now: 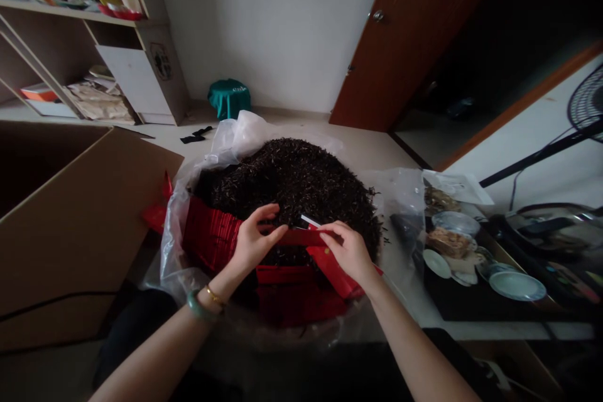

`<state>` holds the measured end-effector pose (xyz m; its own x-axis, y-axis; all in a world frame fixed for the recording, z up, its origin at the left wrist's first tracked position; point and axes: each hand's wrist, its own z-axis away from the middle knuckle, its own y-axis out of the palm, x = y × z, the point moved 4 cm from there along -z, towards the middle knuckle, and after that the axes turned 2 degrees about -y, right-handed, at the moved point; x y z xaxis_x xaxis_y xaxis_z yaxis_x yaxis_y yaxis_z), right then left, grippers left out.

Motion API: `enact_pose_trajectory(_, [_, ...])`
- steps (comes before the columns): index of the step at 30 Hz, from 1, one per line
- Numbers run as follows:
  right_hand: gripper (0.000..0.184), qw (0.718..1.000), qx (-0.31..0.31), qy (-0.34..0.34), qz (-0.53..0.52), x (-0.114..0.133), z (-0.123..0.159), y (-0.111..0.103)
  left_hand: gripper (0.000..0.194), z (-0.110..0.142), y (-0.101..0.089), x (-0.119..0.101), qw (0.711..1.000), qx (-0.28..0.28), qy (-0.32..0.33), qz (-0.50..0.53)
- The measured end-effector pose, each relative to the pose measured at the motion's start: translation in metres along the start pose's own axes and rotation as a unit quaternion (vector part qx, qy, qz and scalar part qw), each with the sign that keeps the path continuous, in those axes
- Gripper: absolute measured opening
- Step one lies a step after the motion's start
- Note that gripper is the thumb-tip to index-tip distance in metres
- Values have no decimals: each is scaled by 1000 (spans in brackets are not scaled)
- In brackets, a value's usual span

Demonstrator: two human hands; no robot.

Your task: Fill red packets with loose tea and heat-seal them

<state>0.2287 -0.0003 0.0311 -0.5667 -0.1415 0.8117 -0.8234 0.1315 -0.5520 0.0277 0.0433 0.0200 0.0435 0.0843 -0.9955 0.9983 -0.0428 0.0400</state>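
Left hand (254,245), right hand (346,252), fingers (327,229) pinched on red packet (301,237), white label (309,221) unreadable, above loose black tea (287,182)

White wall (282,19), brown wooden door (405,31) ajar, pale floor (292,116), cluttered wooden shelves (70,31) left.

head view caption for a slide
Left hand and right hand handle red packet on dark loose tea in plastic bag

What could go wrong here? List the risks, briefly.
The loose dark tea leaves are heaped high in the clear plastic bag, so they might spill; a few already lie outside. The red packet in the right hand could tear. The green bangle above the left hand might snag the plastic.
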Motion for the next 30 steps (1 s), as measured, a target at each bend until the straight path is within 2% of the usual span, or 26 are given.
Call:
enact_pose_trajectory(2, [16, 996, 21, -72, 52, 10, 2, 1, 38, 1, 4, -9, 988, 87, 75, -102])
enact_pose_trajectory(4, [18, 989, 23, -117, 82, 17, 5, 5, 22, 6, 13, -7, 965, 183, 90, -166])
enact_pose_trajectory(5, [20, 986, 4, -135, 95, 19, 6, 6, 17, 9, 17, -3, 958, 208, 79, -181])
enact_pose_trajectory(7, [26, 977, -58, -161, 129, 20, 9, 9, 19, 14, 21, 4, 962, 200, 51, -181])
enact_pose_trajectory(10, [35, 953, -127, -199, 190, 20, 13, 14, 20, 17, 24, 13, 981, 142, 16, -130])
enact_pose_trajectory(14, [35, 918, -158, -271, 241, 21, 16, 18, 24, 19, 28, 21, 990, 122, -58, -40])
enact_pose_trajectory(17, [22, 914, -167, -265, 258, 22, 17, 16, 26, 21, 30, 24, 988, 124, -87, -26])
enact_pose_trajectory(19, [15, 922, -156, -236, 265, 23, 16, 14, 24, 22, 28, 22, 988, 119, -67, -70])
enact_pose_trajectory(21, [20, 930, -118, -222, 268, 25, 14, 14, 21, 22, 26, 18, 984, 120, -24, -128])
enact_pose_trajectory(25, [25, 943, -42, -236, 231, 28, 13, 17, 21, 20, 23, 12, 971, 140, 40, -191])
enact_pose_trajectory(30, [17, 960, -18, -229, 158, 25, 12, 18, 22, 15, 20, 11, 954, 150, 111, -234])
